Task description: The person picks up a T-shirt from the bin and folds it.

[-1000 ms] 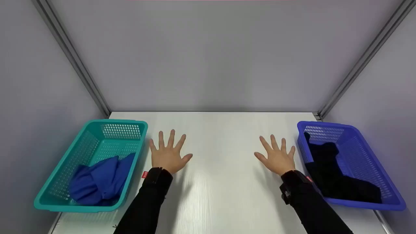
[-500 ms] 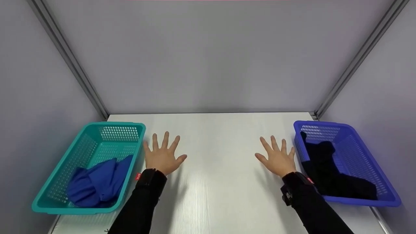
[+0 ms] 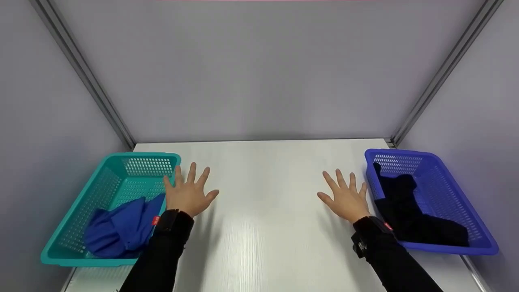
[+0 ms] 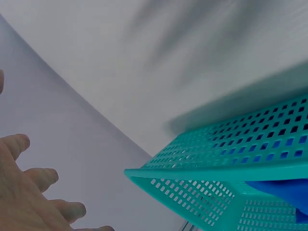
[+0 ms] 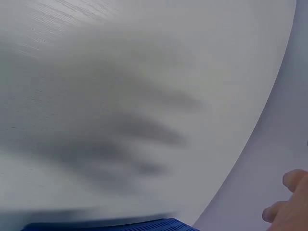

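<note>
My left hand (image 3: pixel 187 197), fingers spread, hovers at the right rim of a teal plastic basket (image 3: pixel 109 261) in the head view. A crumpled blue cloth (image 3: pixel 119 229) lies in that basket's near part, its right edge partly behind my left wrist. On the other side, my right hand (image 3: pixel 348 199) is held over the table with spread fingers, just left of a purple-blue basket (image 3: pixel 440 190). Black cloth (image 3: pixel 421 223) lies bunched along that basket's left and near sides. Neither hand holds anything. In the left wrist view the teal basket (image 4: pixel 231 168) sits right of my fingers (image 4: pixel 43 178).
A white table (image 3: pixel 263 202) stretches between the two baskets. Grey panels (image 3: pixel 259 73) close it in at the back and on both sides, with metal posts at the corners. Both hands cast shadows on the tabletop.
My left hand has moved left, from beside the teal basket to overlapping its right rim. The right hand has stayed nearly in place, and the head view has shifted slightly.
</note>
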A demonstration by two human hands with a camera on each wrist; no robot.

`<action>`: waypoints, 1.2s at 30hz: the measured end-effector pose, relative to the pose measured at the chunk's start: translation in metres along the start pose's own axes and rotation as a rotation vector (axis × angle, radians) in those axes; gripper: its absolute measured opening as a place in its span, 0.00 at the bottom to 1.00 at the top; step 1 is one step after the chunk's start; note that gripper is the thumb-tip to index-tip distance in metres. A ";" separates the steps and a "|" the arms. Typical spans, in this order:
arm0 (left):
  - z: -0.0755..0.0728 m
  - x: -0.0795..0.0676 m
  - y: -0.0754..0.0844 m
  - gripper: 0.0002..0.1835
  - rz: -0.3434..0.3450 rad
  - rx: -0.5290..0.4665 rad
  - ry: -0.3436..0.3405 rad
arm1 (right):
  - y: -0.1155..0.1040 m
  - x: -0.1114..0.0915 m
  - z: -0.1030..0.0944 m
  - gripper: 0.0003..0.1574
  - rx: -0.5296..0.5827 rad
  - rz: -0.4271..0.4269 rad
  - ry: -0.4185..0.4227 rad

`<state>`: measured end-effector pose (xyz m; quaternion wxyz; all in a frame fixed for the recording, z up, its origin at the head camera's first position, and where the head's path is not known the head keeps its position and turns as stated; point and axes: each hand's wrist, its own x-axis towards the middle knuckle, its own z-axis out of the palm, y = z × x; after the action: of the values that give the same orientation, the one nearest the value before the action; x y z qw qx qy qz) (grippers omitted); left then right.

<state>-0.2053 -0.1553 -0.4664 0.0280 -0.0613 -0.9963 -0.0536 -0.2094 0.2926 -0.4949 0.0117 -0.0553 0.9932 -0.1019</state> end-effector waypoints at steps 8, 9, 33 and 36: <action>-0.001 -0.003 -0.018 0.40 -0.005 -0.003 0.032 | -0.009 0.002 -0.004 0.47 0.013 -0.023 -0.016; -0.001 -0.004 -0.021 0.40 -0.008 -0.006 0.032 | -0.010 0.002 -0.004 0.47 0.009 -0.026 -0.016; -0.010 -0.045 -0.128 0.41 -0.273 -0.219 -0.347 | -0.013 -0.009 -0.002 0.46 0.007 -0.097 -0.019; -0.007 -0.050 -0.136 0.45 -0.301 -0.248 -0.431 | -0.011 -0.009 0.000 0.46 0.003 -0.092 -0.023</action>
<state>-0.1721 -0.2960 -0.4765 -0.2003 0.0745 -0.9630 -0.1643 -0.1993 0.2831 -0.4922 0.0188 -0.1023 0.9892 -0.1034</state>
